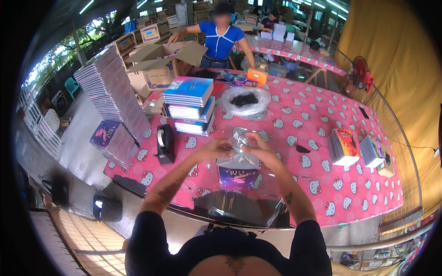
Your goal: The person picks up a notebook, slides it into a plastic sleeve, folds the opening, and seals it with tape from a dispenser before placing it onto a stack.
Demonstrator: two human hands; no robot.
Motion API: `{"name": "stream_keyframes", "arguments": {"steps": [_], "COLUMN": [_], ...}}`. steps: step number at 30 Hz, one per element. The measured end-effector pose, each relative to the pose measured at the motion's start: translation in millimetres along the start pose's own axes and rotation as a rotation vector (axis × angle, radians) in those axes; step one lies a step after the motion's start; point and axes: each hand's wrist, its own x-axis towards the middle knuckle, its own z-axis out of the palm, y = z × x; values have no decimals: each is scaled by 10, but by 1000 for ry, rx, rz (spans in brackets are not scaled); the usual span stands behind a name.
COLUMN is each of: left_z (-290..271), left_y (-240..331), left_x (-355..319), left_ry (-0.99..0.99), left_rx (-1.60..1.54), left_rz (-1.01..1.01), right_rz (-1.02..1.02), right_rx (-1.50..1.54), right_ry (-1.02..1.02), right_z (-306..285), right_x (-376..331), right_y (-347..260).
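Observation:
A short stack of notebooks (238, 176) with a dark purple cover stands before me near the table's front edge. Clear plastic bag (240, 138) film covers its top and spreads loosely around it. At the stack's upper left, my left hand (215, 150) has its fingers closed on the bunched film. My right hand (261, 150) pinches the same film from the other side, close to the left one. The fingertips are partly hidden behind shiny folds. Left of my left hand stands a black tape dispenser (165, 145) with a roll of tape.
Blue spiral notebooks (189, 92) stand piled beyond the dispenser, beside a plastic bag of black bits (244, 102). Tall wrapped stacks (108, 87) rise at the left edge. Smaller booklet stacks (344, 147) sit at right. A person (223, 39) stands across the table by an open carton (161, 64).

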Motion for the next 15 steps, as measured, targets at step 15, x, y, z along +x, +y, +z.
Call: {"name": "stream_keyframes", "arguments": {"steps": [15], "left_z": [86], "left_y": [140], "left_x": [-239], "left_ry": [-29], "left_rx": [-27], "left_rz": [53], "right_rz": [-19], "right_rx": [-28], "right_ry": [-573], "right_z": [-427], "right_x": [-377], "right_y": [-499]}}
